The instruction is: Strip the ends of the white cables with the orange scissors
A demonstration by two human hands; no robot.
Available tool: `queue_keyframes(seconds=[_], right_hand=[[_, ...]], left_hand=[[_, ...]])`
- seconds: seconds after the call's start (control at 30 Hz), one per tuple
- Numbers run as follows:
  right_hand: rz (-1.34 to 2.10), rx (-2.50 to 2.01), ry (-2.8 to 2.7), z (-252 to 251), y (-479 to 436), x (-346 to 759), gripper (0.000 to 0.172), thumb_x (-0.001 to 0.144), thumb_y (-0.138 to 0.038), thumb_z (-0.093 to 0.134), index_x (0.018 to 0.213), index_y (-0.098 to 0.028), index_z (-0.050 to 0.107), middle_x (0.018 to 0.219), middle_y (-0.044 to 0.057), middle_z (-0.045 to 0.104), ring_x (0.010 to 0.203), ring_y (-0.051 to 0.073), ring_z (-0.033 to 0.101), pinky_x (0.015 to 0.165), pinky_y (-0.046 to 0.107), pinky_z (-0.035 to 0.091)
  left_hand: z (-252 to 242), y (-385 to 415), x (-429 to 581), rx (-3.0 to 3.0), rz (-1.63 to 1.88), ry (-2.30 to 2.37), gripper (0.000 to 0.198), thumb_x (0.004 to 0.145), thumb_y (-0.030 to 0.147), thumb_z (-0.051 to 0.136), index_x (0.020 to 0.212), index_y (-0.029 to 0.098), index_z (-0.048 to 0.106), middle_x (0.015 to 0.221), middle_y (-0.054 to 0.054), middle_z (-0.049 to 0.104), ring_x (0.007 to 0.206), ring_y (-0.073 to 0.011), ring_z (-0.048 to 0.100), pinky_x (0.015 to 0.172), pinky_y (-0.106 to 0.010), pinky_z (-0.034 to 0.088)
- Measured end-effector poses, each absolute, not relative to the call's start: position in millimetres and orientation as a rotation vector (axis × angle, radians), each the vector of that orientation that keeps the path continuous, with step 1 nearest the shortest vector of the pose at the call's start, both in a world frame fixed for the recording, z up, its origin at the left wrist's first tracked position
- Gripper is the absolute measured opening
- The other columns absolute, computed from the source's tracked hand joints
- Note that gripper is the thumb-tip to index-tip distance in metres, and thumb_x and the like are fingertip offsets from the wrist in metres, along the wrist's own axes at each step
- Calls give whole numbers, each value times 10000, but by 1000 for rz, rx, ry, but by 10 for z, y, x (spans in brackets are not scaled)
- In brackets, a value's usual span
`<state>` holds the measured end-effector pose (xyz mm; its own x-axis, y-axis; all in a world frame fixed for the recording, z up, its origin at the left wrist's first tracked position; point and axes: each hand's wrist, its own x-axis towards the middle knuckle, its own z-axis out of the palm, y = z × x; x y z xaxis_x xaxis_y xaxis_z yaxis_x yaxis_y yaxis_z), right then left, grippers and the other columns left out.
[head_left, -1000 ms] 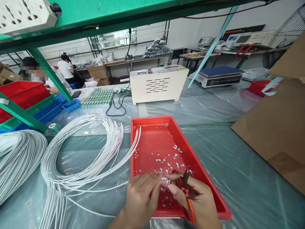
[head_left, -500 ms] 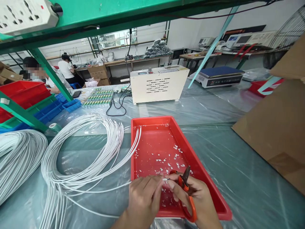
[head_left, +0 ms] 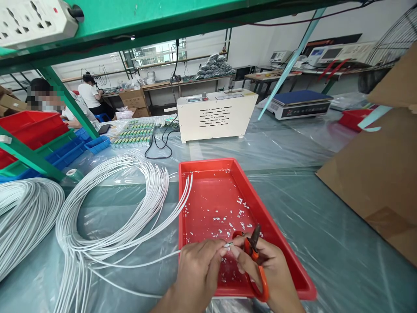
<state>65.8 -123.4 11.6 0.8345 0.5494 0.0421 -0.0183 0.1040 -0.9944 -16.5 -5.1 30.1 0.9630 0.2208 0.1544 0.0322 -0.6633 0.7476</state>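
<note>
Broadly, desk [head_left: 293, 148] under clear plastic sheeting, green shelf frame [head_left: 137, 19] overhead with a white power strip [head_left: 35, 17] at its far-left corner

Cardboard sheet [head_left: 374, 174] leans along the right edge. Cream machine box [head_left: 215, 114] sits toward the far edge, middle, black cable trailing from its left side; scale with blue top [head_left: 299, 103] to its right. Red and blue bins [head_left: 39, 139] on the rack at the far-left edge, a seated person [head_left: 42, 98] behind them, another person [head_left: 88, 93] further back

White wire coil [head_left: 107, 217] spread over the left half of the desk, a second bundle [head_left: 22, 217] at the left edge. Some coil ends rest over the left rim of the red tray [head_left: 280, 243], which lies near the front edge, middle, floor littered with small white clippings [head_left: 234, 219]

Left hand [head_left: 197, 271] over the tray's near-left corner, fingers closed, pinching the end of one single white wire [head_left: 146, 263] that runs off left to the coil. Right hand [head_left: 270, 274] just beside it, fingertips meeting the left's at the wire tip; it grips orange-handled scissors [head_left: 256, 261], fingers through the loops, dark blades pointing up and away, and whether they are parted I cannot tell
</note>
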Motion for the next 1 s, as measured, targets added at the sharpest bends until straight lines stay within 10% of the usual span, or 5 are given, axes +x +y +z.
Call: queue_keyframes(seconds=[0.6,0.77,1.0], right_hand=[[60,-1923,-826,169,-1332,860,159,816,-253,501,703,-173,581,608,4,537,558,168,507,531,243,391],[-80,-2056,-883,151,-1374,949,218,807,-204,454,971,-201,597,850,23,583,707,183,556,615,252,395],[160,-1731,-846,233,-1347,863,151,837,-268,563,704,-197,570,650,-14,559,595,158,539,576,223,417]], left_hand=[[382,-75,-159,1915,166,345,312,881,329,395,755,153,620,665,-26,607,547,-105,499,501,-184,369],[352,-68,-146,1961,337,397,201,831,280,513,869,174,680,740,-38,685,646,-133,594,612,-197,442],[247,-44,-151,2058,624,267,135,796,157,566,873,189,672,809,-26,711,702,-128,642,665,-196,482]])
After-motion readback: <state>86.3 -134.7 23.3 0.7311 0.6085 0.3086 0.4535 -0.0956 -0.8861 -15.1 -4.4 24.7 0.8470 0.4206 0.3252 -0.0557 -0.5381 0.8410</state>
